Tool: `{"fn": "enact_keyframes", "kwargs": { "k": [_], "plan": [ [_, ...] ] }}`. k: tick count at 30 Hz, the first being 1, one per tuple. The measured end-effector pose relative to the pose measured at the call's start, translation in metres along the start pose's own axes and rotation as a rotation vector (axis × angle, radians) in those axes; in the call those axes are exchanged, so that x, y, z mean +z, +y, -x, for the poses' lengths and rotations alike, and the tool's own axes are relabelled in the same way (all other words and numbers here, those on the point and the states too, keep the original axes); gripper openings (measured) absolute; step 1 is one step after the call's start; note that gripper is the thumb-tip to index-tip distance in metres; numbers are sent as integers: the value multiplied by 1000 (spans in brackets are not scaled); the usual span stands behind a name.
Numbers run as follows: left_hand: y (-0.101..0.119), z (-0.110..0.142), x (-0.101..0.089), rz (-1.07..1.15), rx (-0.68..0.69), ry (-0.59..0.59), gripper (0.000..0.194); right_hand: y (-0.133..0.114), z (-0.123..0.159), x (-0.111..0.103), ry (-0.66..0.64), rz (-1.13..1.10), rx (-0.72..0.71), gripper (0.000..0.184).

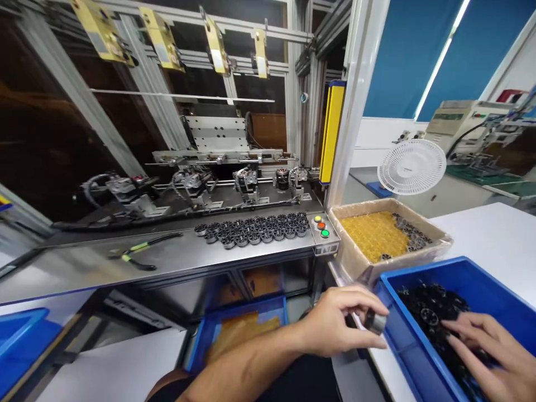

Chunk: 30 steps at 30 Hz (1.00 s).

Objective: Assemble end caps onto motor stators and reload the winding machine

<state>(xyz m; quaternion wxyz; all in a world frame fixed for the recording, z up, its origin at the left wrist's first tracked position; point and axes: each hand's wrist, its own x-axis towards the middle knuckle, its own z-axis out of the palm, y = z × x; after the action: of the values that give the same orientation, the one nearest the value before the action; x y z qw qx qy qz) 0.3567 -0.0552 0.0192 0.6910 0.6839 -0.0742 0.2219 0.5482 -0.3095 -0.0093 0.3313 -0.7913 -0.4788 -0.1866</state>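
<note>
Between the thumb and fingers of my left hand [343,319] is a small round metal part [378,324], silver around its side and dark at one end. My left hand holds it just outside the near wall of a blue bin [406,352]. Inside that bin lies a heap of black round parts [429,316] with spoked faces. Reaching into the heap, my right hand [496,349] has its fingers apart, the tips at the black parts. Whether it touches one firmly is hard to see.
Rows of black-and-silver round parts [259,230] stand on the metal bench, beside coloured push buttons [321,226] and green-handled pliers [140,245]. A carton [355,268] holds yellow sheet and similar parts. Behind are machine fixtures [247,184], a yellow bar [333,134] and a white fan [412,167].
</note>
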Motion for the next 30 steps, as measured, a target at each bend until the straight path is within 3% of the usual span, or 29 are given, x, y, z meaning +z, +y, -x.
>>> {"fn": "enact_keyframes", "kwargs": {
  "k": [3,5,8,14,20,25,30],
  "plan": [
    [4,34,4,234,-158,48,52,-82,-17,-10,-45,-118,-85,15],
    [10,46,6,310,-177,46,52,-126,-21,-9,-81,-234,-121,9],
    [17,56,10,387,-197,20,49,-162,-17,-4,-116,-374,-152,15],
    [17,66,22,578,-321,-9,51,-172,-6,-2,-127,-427,-172,19],
    [15,70,34,629,-334,23,57,-173,-2,-6,-146,-439,-204,24],
    [16,69,33,525,-288,92,60,-163,5,-10,-238,-342,-333,37],
    [15,69,31,551,-356,110,58,-156,8,-7,-144,-183,-481,35]
  ]
}}
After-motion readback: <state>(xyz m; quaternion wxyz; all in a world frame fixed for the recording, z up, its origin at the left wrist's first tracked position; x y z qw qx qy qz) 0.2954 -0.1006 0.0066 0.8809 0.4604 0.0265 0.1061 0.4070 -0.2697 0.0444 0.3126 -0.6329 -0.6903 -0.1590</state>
